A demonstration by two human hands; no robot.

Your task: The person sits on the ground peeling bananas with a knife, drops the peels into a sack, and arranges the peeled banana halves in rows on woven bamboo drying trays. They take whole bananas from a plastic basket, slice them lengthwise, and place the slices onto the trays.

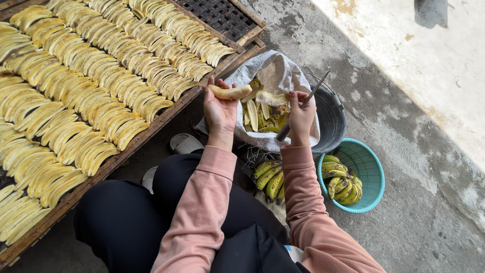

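A peeled banana (231,92) is being held in the left hand (219,112), whose grip is being closed about it with the fingers curled up around its lower side, the pale fruit lying crosswise above the palm. A knife (302,106) is being clasped in the right hand (301,120), the dark handle being clenched in the fist and the thin blade being pointed up and away to the right; a strip of banana peel (272,97) is also being pinched at the fingertips of that hand, just beside the peeled fruit. Both hands are being held above a white sack (279,76) that is lying open on the concrete floor (404,141), and discarded peels (258,117) are being collected inside it. A dark bucket (331,121) is being partly covered by the sack on its right side. Near the right sleeve, a teal basket (373,174) is being filled by unpeeled bananas (343,183), and a further bunch of bananas (270,178) is lying between the basket and the person's knees. To the left, a wooden drying rack (166,117) is being covered by long rows of peeled bananas (91,81) laid side by side.
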